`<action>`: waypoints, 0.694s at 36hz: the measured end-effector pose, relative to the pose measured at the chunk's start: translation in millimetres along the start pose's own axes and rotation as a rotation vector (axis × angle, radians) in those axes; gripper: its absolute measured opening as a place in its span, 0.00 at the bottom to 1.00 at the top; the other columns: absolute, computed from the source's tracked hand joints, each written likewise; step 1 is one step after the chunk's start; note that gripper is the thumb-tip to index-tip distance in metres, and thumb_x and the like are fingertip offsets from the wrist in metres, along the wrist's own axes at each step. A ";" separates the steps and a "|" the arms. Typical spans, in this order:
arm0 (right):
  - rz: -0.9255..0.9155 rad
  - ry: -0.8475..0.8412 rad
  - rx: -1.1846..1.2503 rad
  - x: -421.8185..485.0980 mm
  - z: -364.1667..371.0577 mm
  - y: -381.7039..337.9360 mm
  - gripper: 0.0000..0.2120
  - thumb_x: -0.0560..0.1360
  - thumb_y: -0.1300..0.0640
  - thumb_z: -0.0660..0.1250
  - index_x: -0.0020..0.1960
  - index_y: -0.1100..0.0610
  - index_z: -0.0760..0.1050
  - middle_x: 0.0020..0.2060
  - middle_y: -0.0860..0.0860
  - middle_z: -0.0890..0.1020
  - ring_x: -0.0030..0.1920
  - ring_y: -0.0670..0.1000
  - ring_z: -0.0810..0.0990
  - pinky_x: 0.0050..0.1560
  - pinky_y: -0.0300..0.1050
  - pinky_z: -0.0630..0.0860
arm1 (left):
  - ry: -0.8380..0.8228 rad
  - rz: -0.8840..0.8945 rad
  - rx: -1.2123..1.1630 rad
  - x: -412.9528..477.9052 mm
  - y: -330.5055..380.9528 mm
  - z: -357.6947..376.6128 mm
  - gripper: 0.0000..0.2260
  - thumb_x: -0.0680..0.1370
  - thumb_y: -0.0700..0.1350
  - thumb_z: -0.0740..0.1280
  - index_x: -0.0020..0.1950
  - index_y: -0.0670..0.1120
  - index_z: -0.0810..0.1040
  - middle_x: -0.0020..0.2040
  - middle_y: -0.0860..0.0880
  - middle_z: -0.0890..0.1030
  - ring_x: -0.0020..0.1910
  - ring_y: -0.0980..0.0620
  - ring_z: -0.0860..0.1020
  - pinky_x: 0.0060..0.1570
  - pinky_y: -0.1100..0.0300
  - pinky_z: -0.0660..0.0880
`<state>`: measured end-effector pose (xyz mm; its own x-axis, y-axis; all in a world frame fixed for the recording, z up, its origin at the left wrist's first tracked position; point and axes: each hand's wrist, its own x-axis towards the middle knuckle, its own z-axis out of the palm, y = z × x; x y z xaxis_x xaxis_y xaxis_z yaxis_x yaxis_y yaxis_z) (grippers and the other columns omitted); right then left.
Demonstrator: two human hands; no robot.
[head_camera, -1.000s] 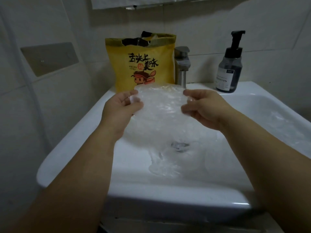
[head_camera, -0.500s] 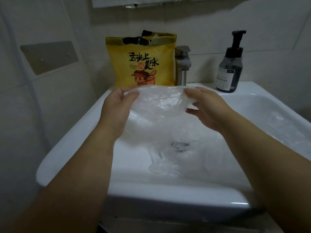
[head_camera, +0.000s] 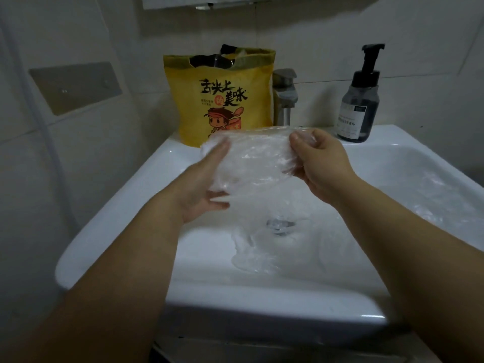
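Clear plastic film (head_camera: 256, 163) hangs above the middle of the sink (head_camera: 125, 205), its top edge pinched by the right hand (head_camera: 322, 166) while the left hand (head_camera: 201, 187) presses straight fingers flat against it. Judged barely begun: film spread, nothing wrapped or filled yet. Yellow pouch (head_camera: 222, 100) at the sink's back edge reads "舌尖上的美味"; pump bottle (head_camera: 358, 106) label at the back right corner illegible

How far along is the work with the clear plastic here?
Done: one crumpled plastic piece lies in the sink. In hand: the right hand pinches the top edge of the clear plastic; the left hand lies flat against it, above the basin. Left: this piece is not yet put down.
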<state>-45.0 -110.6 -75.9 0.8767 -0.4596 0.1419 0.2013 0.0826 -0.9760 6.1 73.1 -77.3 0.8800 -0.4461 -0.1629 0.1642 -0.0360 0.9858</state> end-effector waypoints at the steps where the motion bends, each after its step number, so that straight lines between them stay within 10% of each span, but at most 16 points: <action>1: -0.003 0.010 -0.004 0.2 -0.2 0.5 0.07 0.80 0.57 0.62 0.57 0.58 0.72 0.48 0.53 0.79 0.47 0.53 0.81 0.43 0.45 0.82 | -0.048 -0.047 0.034 -0.9 -1.7 0.4 0.23 0.66 0.63 0.69 0.58 0.55 0.74 0.55 0.49 0.81 0.52 0.44 0.81 0.55 0.47 0.78; 8: 0.021 0.017 0.039 2.0 -4.3 -1.7 0.03 0.80 0.59 0.62 0.52 0.58 0.73 0.47 0.54 0.79 0.47 0.53 0.81 0.38 0.41 0.82 | -0.027 0.029 -0.182 0.8 1.4 -7.0 0.04 0.78 0.36 0.64 0.44 0.42 0.74 0.26 0.51 0.78 0.24 0.60 0.76 0.25 0.71 0.74; 18: 0.368 -0.408 -0.050 -5.3 -7.0 -3.7 0.14 0.74 0.69 0.66 0.59 0.66 0.73 0.42 0.57 0.77 0.38 0.51 0.77 0.38 0.41 0.82 | 0.204 0.093 -0.539 15.0 1.3 -23.3 0.03 0.78 0.40 0.67 0.48 0.48 0.78 0.42 0.51 0.83 0.45 0.54 0.81 0.40 0.56 0.78; 25: 0.490 -0.524 -0.165 -11.4 -0.3 -3.7 0.03 0.75 0.66 0.66 0.49 0.65 0.76 0.38 0.57 0.78 0.35 0.52 0.78 0.35 0.42 0.81 | 0.140 0.183 -0.597 16.3 3.0 -14.8 0.10 0.80 0.33 0.59 0.58 0.42 0.77 0.48 0.45 0.83 0.38 0.54 0.84 0.34 0.63 0.79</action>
<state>-55.9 -105.9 -73.9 0.9514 0.0822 -0.2969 -0.2992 0.0169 -0.9541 27.5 79.0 -77.6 0.9606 -0.2755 -0.0374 0.1899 0.5519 0.8120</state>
